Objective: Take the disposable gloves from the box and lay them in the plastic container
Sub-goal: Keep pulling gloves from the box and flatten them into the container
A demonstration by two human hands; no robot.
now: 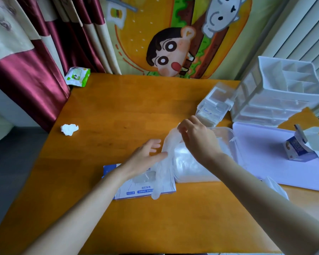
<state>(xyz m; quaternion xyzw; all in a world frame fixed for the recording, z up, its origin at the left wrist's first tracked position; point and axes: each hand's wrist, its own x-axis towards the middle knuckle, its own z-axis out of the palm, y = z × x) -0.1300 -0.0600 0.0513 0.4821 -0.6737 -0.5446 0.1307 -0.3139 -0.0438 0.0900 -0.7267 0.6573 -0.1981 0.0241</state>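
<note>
A thin, translucent glove [167, 150] of crinkled film hangs in a long limp strip. Its top is pinched between the thumb and fingertips of the right hand [195, 137], and its rounded lower end droops across the box [136, 186]. The left hand [145, 155] is spread with its fingers nearly straight, the fingertips touching the glove's side about halfway down. The box is flat cardboard, white with blue edging and labels, and has an oval opening on top where more film shows. The left forearm covers its far-left part. Just to its right sits the plastic container [226, 130], clear with rounded corners, holding a cloudy heap of gloves [190, 162] whose number cannot be told. The right wrist hides much of the container. A flat, pale lilac lid [265, 162] lies open beside it, with a small blue carton [295, 148], flaps open, standing on it. On the smooth orange-brown wooden table [118, 107] also lie a crumpled white tissue [69, 129], a soft green-and-white pack [77, 76], a small clear case [214, 105] and a white drawer organiser [284, 92], the last two blurred.
</note>
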